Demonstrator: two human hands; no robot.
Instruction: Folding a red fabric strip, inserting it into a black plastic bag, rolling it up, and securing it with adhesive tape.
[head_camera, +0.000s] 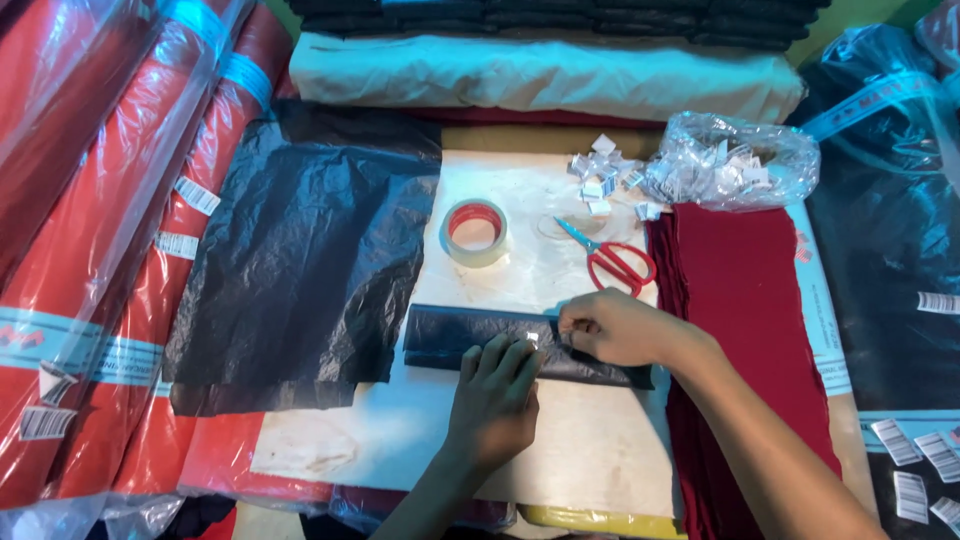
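Note:
A long, narrow dark navy folded bundle lies across a pale board. My left hand presses flat on its middle, fingers spread. My right hand pinches a small white tag at the bundle's upper edge, just right of the left fingertips. Whether the tag is stuck to the bundle I cannot tell.
A roll of clear tape and red-handled scissors lie behind the hands. A clear bag of white tags and loose tags sit at the back right. A dark plastic sheet lies left; dark red cloth is stacked right. Wrapped red rolls line the left.

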